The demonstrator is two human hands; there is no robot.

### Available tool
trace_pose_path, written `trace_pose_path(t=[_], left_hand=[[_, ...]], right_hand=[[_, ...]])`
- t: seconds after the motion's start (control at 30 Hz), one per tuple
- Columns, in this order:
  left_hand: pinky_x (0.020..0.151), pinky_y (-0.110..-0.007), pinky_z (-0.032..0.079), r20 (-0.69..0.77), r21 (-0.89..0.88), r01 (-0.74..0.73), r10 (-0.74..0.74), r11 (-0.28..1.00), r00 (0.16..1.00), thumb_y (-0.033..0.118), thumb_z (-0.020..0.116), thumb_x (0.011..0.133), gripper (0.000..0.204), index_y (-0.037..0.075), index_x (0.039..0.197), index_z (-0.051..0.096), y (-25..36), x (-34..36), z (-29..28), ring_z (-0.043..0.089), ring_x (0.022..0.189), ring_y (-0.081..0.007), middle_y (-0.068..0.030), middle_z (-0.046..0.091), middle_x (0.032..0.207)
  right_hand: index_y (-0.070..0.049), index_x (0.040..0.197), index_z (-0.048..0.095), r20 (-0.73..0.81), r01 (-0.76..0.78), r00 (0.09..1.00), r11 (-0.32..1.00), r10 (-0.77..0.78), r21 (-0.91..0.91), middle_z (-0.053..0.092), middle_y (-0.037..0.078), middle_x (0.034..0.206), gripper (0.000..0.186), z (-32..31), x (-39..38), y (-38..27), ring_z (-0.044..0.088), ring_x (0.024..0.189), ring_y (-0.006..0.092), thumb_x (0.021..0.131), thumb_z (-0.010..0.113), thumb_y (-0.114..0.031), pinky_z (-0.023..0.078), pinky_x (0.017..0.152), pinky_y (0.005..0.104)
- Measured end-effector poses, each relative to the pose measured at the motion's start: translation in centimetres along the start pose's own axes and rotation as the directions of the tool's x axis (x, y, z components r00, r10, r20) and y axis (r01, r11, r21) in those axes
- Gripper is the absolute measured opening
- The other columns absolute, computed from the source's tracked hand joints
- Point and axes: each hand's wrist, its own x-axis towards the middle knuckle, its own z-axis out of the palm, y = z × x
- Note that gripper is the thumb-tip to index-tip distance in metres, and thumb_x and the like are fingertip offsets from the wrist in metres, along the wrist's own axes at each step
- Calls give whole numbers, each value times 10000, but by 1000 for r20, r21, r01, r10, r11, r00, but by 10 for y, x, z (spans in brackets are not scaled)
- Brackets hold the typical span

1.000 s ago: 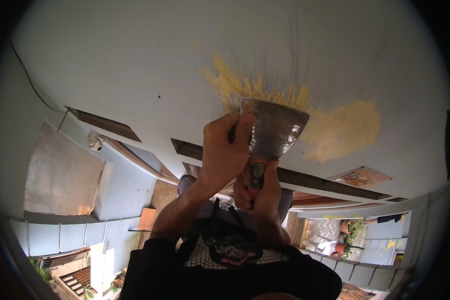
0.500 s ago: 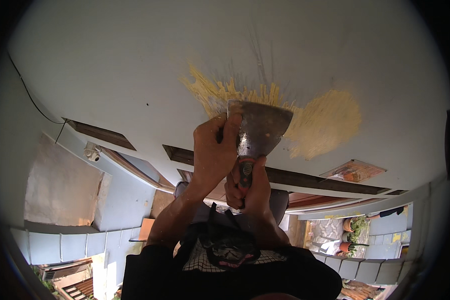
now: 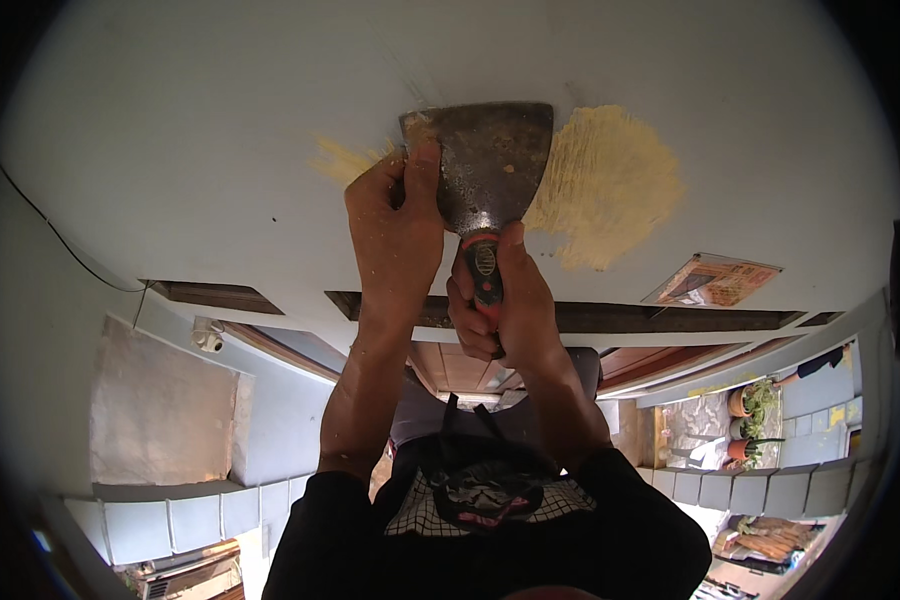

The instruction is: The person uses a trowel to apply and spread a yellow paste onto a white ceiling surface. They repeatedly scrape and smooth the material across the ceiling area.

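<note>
A wide putty knife (image 3: 495, 160) with a worn, stained metal blade and a red-and-black handle lies against the pale grey wall surface (image 3: 270, 90). My right hand (image 3: 525, 290) is wrapped round its handle, thumb along the side. With thumb and fingers my left hand (image 3: 398, 235) pinches the blade's left edge. Streaky yellow filler (image 3: 342, 158) shows left of the blade; the blade hides the ground between it and a larger, rounded yellow patch (image 3: 615, 185) on the right. Faint grey streaks run beyond the blade's far edge.
Dark wood-lined slots (image 3: 600, 318) cut across the surface below my hands. A printed orange card (image 3: 718, 280) sits at the right, a black cable (image 3: 55, 232) and a white camera (image 3: 208, 336) at the left. Potted plants (image 3: 755, 405) stand lower right.
Both hands have pushed the putty knife farther up the surface. Its blade now covers most of the streaky yellow filler that showed above it before. The whole view has shifted too.
</note>
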Motion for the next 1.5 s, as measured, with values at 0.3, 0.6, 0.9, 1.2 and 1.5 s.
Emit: trace_pose_path(t=[0.3,0.6,0.9,1.2,1.5], left_hand=[[486,-284,268,98,58,-4,-2,998,995,159,561,989,333,-20,709,536,-55,-35,17,336,570,-61,14,431,563],[469,-264,263,77,-98,-119,127,988,989,212,548,1011,383,4,690,534,-32,-14,28,340,539,-46,37,426,562],[457,-260,296,105,32,-44,41,999,994,216,564,1004,362,-4,717,578,-29,-27,26,394,521,-48,17,453,541],[464,-241,300,135,-10,-5,6,1000,991,218,572,1003,369,9,699,553,-41,-27,20,361,532,-38,39,445,562],[445,-228,243,150,-87,95,-81,992,985,284,592,1001,398,34,692,573,-47,-33,20,351,494,-17,67,431,550]], right_hand=[[-61,789,481,-88,-83,992,994,89,72,373,19,487,671,-39,-39,35,295,342,96,1002,224,-642,232,324,267],[-56,791,480,-68,-42,997,999,43,13,367,9,483,677,-34,-22,1,311,351,94,1011,202,-633,250,342,271],[-56,785,480,-70,-51,996,999,52,18,388,26,484,676,-38,-31,7,320,344,110,1017,181,-616,252,340,277],[-60,786,483,-104,-79,991,996,82,33,374,13,491,677,-34,-40,23,311,361,99,1014,192,-627,265,348,274],[2,1173,508,-112,195,971,969,-213,-152,554,58,654,348,-47,-48,21,464,443,84,1026,467,-311,380,413,237]])
